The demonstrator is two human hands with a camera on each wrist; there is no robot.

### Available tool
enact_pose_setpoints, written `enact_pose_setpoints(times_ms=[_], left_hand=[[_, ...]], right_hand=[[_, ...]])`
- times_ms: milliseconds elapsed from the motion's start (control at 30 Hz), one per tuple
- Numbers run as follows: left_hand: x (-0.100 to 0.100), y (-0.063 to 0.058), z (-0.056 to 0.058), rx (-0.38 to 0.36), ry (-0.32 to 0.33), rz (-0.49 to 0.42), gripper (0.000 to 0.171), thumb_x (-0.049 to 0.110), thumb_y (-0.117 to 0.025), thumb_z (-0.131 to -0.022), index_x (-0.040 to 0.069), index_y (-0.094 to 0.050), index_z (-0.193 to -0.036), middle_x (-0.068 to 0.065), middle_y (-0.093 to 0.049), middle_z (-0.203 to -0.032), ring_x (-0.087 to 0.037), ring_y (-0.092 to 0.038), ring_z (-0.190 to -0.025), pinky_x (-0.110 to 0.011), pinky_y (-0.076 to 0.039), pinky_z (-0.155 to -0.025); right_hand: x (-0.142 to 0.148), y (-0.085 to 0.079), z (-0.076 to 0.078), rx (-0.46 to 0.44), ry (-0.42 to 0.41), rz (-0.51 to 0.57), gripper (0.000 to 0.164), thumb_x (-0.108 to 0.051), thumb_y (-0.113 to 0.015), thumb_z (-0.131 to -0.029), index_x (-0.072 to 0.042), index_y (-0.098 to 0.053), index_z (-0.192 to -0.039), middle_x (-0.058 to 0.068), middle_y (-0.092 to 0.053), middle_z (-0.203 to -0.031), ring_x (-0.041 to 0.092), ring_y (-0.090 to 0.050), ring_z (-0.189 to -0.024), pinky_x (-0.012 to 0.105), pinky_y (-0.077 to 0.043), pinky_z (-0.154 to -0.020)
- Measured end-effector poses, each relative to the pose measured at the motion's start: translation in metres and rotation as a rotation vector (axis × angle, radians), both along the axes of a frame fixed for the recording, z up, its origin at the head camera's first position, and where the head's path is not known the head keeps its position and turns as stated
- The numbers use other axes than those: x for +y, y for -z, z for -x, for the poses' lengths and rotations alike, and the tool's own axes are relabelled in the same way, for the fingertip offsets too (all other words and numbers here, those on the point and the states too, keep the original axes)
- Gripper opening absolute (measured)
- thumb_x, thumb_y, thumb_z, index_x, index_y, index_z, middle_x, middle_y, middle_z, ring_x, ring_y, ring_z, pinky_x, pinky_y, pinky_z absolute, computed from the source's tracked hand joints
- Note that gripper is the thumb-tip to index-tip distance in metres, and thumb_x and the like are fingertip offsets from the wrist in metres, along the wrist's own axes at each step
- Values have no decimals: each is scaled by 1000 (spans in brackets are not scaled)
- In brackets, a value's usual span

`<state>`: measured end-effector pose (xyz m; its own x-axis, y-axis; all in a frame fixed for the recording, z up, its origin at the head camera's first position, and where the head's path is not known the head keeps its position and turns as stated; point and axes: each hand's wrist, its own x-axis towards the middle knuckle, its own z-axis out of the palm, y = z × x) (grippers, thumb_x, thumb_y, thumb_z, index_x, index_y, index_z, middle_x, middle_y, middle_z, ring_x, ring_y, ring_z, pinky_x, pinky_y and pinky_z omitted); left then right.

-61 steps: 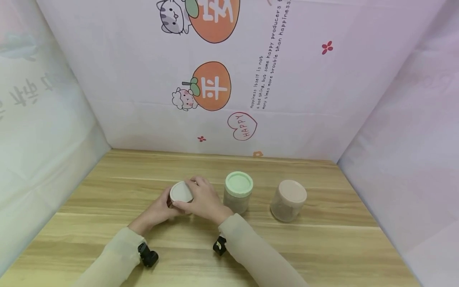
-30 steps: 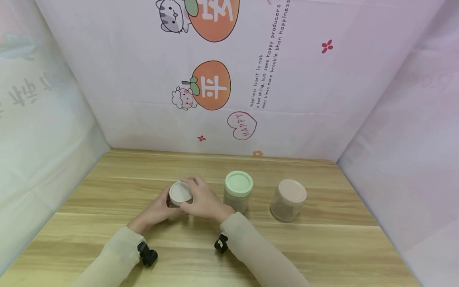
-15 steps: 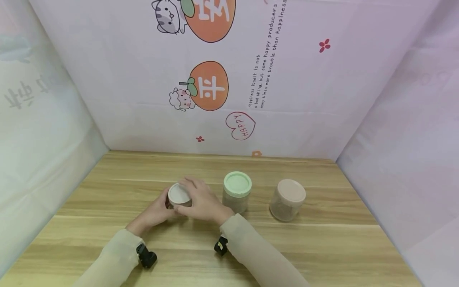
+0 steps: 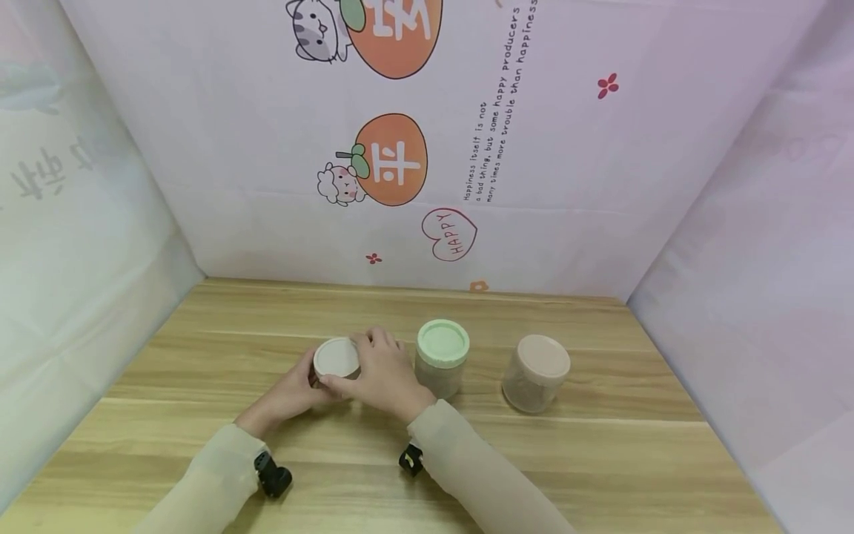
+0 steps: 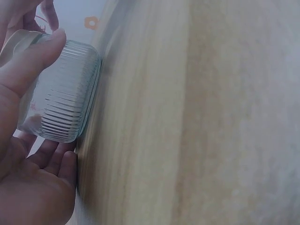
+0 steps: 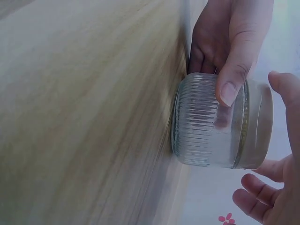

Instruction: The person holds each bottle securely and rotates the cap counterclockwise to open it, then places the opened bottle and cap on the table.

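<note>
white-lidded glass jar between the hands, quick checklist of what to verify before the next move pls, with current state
1. Left hand steadying the glass jar: ok, thumb on its side.
2. Right hand placed round the white lid: ok; how firm the grip is, cannot tell.
3. Jar upright: ok.
4. Lid fully tightened: cannot tell, though it covers the mouth.
5. Green-lidded jar free of contact: cannot tell, the right wrist overlaps its lower part in the head view.
6. Beige-lidded jar out of the way: ok, apart from both hands.

Left grip [image 4: 296, 390] curled, right grip [image 4: 388, 377] beside.
</note>
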<state>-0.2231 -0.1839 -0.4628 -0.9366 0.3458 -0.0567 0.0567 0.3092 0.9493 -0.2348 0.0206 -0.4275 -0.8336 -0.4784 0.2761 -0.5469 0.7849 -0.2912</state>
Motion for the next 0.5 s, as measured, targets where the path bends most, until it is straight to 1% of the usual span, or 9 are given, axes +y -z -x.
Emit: enact_pose_setpoints(times_ms=[200,400,500], left_hand=[[1,-2,-1,0,-4,-2,95,22,-80,-88,5,-17,-156,-22,-29,-155,-41,-28,-142,-59,-27,-113],[1,-2,-1,0,-1,-11,94,21,-80,-88,4,-17,-156,-22,-28,-155,-41,-27,-143,-59,-26,-113],[1,-2,-1,1,4,-13,94,21,-80,-88,4,-16,-156,-23,-27,-155,-42,-26,-143,-59,-25,-114]], right_hand=[[-1,1,-1,34,8,-11,85,-77,-51,-87,-9,-58,-138,6,-55,-118,19,-50,-105,36,-40,-84],[-1,1,-2,36,2,-35,87,-77,-50,-88,-8,-56,-141,6,-54,-120,19,-50,-106,35,-40,-82],[-1,0,-3,36,-3,-47,87,-77,-50,-89,-8,-56,-141,6,-55,-123,20,-50,-109,35,-41,-84]])
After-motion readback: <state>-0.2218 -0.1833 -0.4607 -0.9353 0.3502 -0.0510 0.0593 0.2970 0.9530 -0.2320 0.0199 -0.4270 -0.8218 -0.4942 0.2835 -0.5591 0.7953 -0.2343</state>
